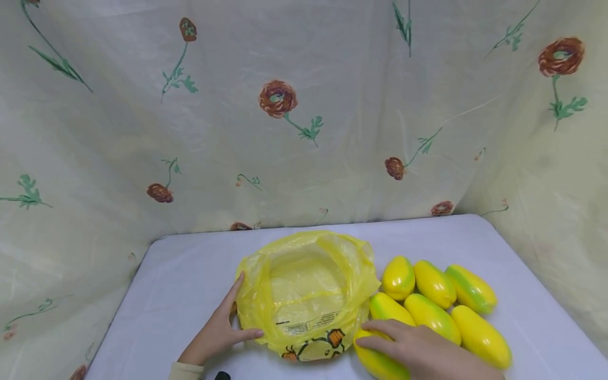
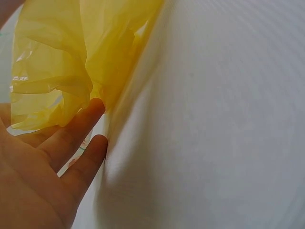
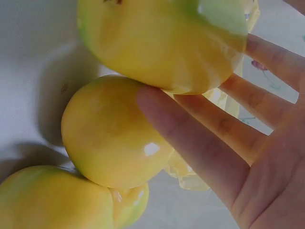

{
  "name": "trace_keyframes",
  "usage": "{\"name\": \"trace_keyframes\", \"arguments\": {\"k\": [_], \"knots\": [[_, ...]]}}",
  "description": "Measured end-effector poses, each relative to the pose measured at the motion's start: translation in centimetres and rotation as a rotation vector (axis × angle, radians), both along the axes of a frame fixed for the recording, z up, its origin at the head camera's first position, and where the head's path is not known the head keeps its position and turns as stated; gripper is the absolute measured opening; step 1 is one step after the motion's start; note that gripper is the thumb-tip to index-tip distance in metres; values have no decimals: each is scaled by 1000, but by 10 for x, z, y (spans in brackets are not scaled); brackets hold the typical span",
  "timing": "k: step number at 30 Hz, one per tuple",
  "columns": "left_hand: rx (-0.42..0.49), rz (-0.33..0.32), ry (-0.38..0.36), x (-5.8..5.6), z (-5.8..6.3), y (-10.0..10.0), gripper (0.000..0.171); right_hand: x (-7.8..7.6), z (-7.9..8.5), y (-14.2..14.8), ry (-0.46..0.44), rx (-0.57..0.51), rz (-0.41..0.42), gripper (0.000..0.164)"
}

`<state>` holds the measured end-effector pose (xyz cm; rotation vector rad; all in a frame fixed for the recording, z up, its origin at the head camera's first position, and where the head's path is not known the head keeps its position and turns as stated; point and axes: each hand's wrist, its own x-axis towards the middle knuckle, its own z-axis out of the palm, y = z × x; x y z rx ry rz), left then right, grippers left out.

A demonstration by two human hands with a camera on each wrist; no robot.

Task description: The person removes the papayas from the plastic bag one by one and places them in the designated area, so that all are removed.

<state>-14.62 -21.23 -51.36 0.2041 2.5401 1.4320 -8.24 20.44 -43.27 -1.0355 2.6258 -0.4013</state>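
Observation:
A crinkled yellow plastic bag (image 1: 309,295) with a printed cartoon stands wide-mouthed on the table. Spread around its left side is my left hand (image 1: 222,328), the thumb at the front and the other fingers against the outer wall; the left wrist view shows them nearly straight on the plastic. To the bag's right, my right hand (image 1: 420,345) lies over the nearest yellow-and-green mango (image 1: 380,361). Extended fingers touch that mango's side in the right wrist view, and one fingertip lies by a neighbouring mango (image 3: 109,133).
Several more glossy mangoes (image 1: 433,319) lie in two rows right of the bag. The table (image 1: 190,269) has a white cover. Flower-patterned cloth (image 1: 332,158) hangs behind and at both sides. A small black object (image 1: 221,376) shows at the front edge.

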Motion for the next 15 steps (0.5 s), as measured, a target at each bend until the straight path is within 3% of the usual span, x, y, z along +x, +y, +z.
{"name": "trace_keyframes", "arguments": {"k": [15], "knots": [[-10, 1, 11, 0, 1, 0, 132, -4, -6, -4, -64, 40, 7, 80]]}}
